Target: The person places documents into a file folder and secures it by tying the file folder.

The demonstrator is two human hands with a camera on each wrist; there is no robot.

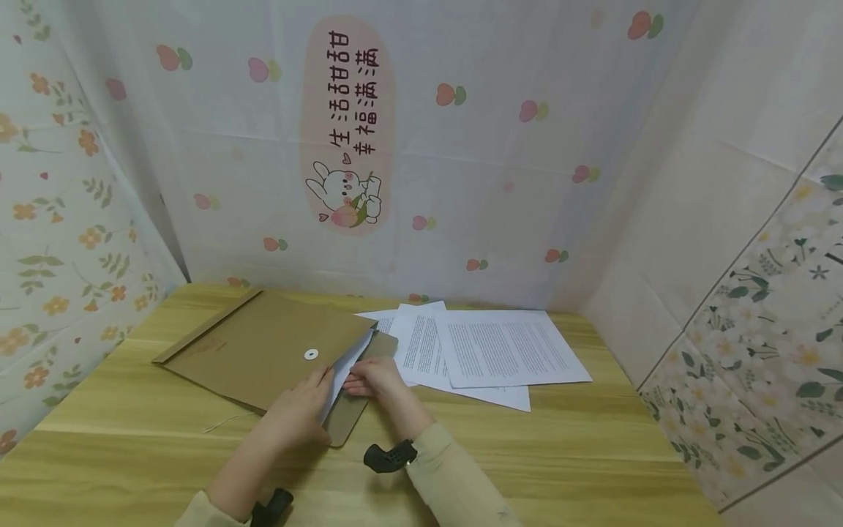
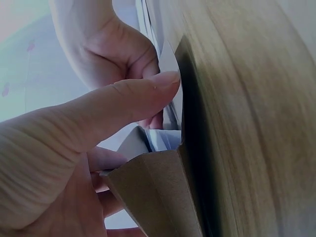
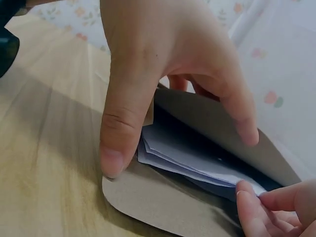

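A brown paper document envelope (image 1: 263, 344) lies on the table with its mouth toward the right and its flap (image 1: 349, 417) folded out flat. White sheets of paper (image 3: 182, 150) show inside the parted mouth. My left hand (image 1: 296, 410) holds the mouth's near end, the thumb (image 3: 116, 148) down at the flap and the fingers at the raised upper panel (image 2: 153, 192). With thumb and forefinger, my right hand (image 1: 375, 379) pinches the edge of the sheets at the opening. The inner part of the sheets is hidden in the envelope.
Several printed sheets (image 1: 507, 348) lie overlapping on the wood-grain table (image 1: 579, 454), right of the envelope. A white button (image 1: 312, 354) sits on the envelope's panel, and a thin string (image 1: 224, 422) lies beside its near edge. Patterned cloth (image 1: 500, 183) hangs behind the table.
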